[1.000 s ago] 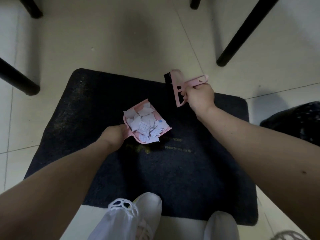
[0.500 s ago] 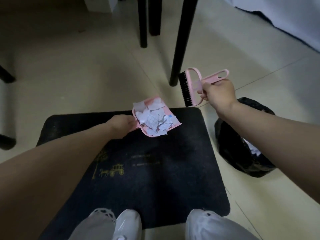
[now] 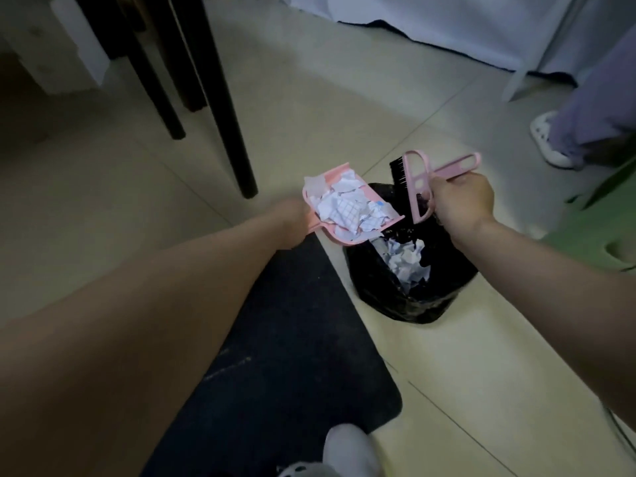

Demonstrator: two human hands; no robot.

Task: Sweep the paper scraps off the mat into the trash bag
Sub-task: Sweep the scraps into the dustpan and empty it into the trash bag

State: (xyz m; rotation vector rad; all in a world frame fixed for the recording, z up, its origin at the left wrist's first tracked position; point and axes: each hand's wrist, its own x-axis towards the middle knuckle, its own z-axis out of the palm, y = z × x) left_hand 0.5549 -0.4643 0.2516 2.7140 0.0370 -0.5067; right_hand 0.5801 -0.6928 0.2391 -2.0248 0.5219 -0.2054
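The paper scraps (image 3: pixel 347 210), white and grid-printed, lie heaped in the pink dustpan (image 3: pixel 354 232), held level so nothing spills. The left hand (image 3: pixel 292 222) grips its handle, the pan's lip over the black trash bag (image 3: pixel 395 301) at four o'clock. The right hand (image 3: pixel 461 204) clutches the pink brush (image 3: pixel 413 180), ready to push. The dark mat (image 3: pixel 292 356) lies at six.

On my feed I see pale floor tiles (image 3: pixel 309 108) with black furniture legs (image 3: pixel 227 108) standing at upper left, beside a white cabinet (image 3: pixel 69 46). A white cloth (image 3: pixel 447 25) hangs along the top, another person's white slipper (image 3: pixel 547 139) sits at right near something green (image 3: pixel 592 228), and a white shoe (image 3: pixel 347 449) shows at the bottom.
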